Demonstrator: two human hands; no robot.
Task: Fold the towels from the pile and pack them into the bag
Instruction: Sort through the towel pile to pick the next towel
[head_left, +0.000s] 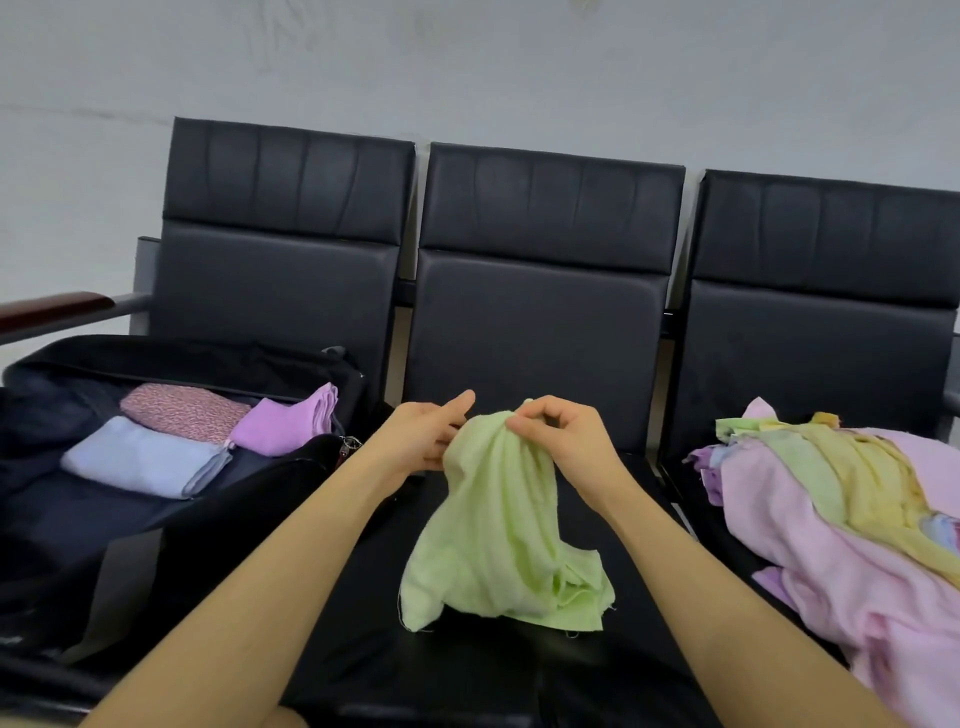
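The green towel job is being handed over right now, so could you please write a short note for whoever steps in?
Left hand and right hand both pinch the top of the light green towel, unfolded, its lower end on the middle seat.
Done: three folded towels in the open black bag on the left seat: blue, purple, speckled pink.
Left: fold and pack the green one, then the pile on the right seat.
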